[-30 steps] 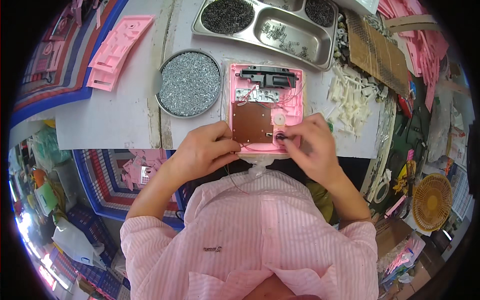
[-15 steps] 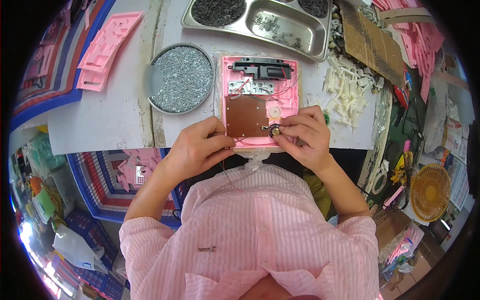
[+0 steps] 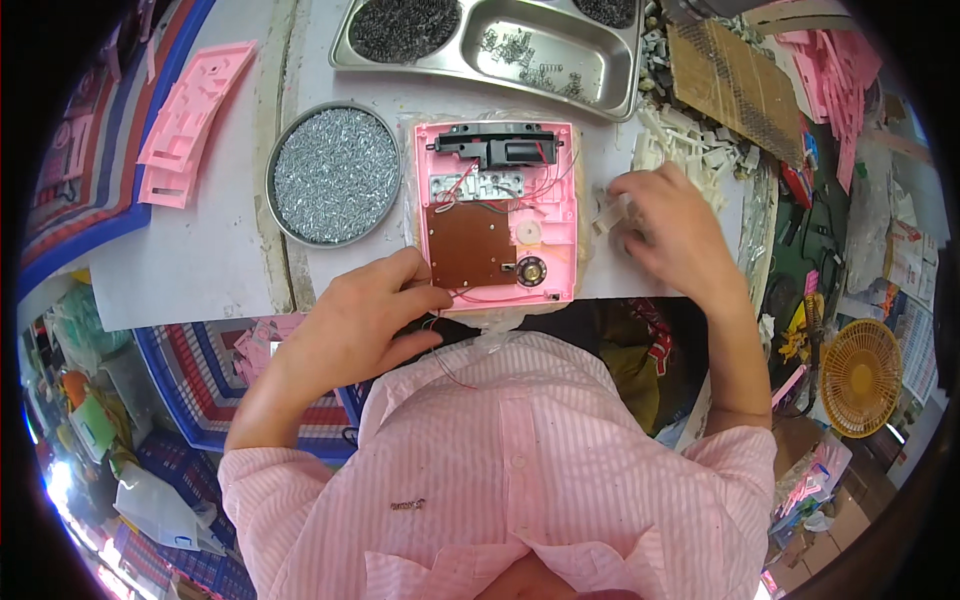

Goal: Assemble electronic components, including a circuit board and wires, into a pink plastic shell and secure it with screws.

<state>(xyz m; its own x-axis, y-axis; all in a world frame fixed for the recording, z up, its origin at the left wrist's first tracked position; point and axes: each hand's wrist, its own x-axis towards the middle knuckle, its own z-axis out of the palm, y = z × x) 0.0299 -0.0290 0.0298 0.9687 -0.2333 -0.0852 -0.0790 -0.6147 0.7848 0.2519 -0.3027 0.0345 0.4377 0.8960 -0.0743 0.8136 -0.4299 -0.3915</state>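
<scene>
— So, what to see on the white table [image 3: 165,262]?

— Mostly a pink case [image 3: 558,266], open on top, right in the middle. Call that the centre of the clock.

— And inside it?

— At twelve, a long black part [image 3: 500,150]. Just under that, a silver plate [image 3: 505,187], with thin red wires close by. At seven, a flat brown board [image 3: 468,245]. At four, a little white wheel [image 3: 528,232]. At five, a round black piece [image 3: 531,270] with a gold middle, just beside the board.

— And the left hand [image 3: 368,312]?

— At eight, touching the bottom corner of the case with bent fingers. Cannot tell if pinching or only resting. Near the thumb, a thin wire [image 3: 455,372], hanging down.

— And the right hand [image 3: 682,222]?

— At three, off the case and well apart from the left hand. Curled, with a gap between thumb and fingers. At the fingertips, a pale piece [image 3: 609,214]. Too blurry to tell if held.

— Anything around?

— At twelve, a shiny metal tray [image 3: 600,62] with tiny springs [image 3: 507,46]. Between nine and ten, a round dish [image 3: 334,243] full of silver pins [image 3: 335,175]. Between two and three, a heap of white bits [image 3: 690,150]. At two, brown cardboard [image 3: 735,90].
</scene>
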